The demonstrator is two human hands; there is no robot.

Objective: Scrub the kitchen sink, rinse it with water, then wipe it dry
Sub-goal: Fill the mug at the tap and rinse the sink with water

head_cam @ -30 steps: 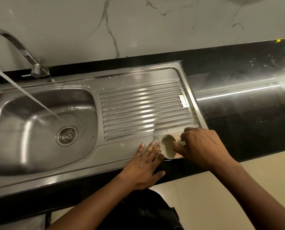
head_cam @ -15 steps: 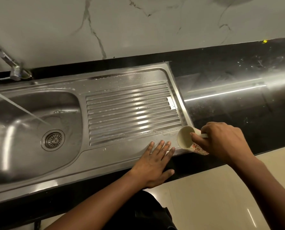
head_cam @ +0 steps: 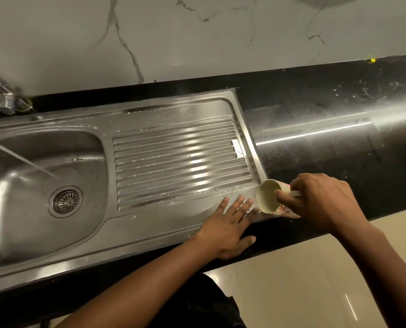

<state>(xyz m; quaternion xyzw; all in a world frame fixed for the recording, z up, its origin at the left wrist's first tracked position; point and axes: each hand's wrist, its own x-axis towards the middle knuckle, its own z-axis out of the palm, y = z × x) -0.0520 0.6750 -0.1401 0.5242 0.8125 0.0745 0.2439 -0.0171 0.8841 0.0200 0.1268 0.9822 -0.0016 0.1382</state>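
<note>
Stainless-steel sink [head_cam: 150, 235], wet and flecked with white suds, its ribbed drainboard [head_cam: 180, 159] the anchor for all else. Left of the drainboard: the basin [head_cam: 31, 221], a round drain strainer [head_cam: 66, 201] at its bottom, a slanting stream of water [head_cam: 19, 156] landing just beyond the strainer. Behind and far left of the drainboard: the tap [head_cam: 6, 102], cut off by the frame edge. At the drainboard's near right corner: a cream cup [head_cam: 268, 197] with red flower print, tipped on its side, mouth facing left. Right hand [head_cam: 322, 200] curled round the cup's handle, right of that corner. Left hand [head_cam: 225, 228] flat on the sink's rim just in front of the drainboard, fingers straight and slightly spread, fingertips just beside the cup's mouth, thumb out over the black counter [head_cam: 339, 143] edge. Right of the drainboard: glossy counter streaked with light. Behind the drainboard: white marble wall [head_cam: 197, 39].
</note>
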